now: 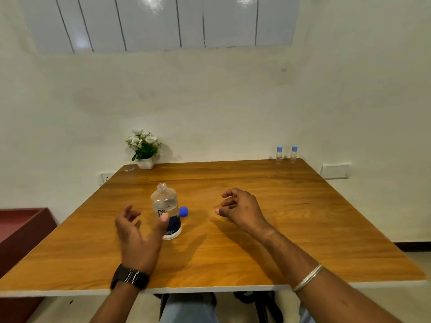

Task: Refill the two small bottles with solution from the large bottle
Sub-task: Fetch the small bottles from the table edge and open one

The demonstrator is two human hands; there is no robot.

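Left hand (136, 231) hovers near centre-left, palm turned right, fingers loosely spread, thumb raised. Right hand (240, 209) hangs right of it, back up, fingers loosely curled, holding nothing. Both forearms reach in from the near edge.

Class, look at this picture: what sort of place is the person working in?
Probably a plain indoor room, maybe an office or home: a wooden table against a white wall, a small potted plant, and wall sockets beside it.

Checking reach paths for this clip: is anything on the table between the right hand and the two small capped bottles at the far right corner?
Nothing visible. Bare wood lies between the right hand and the two small bottles. The large bottle and its blue cap stand off to the left, near the left hand.
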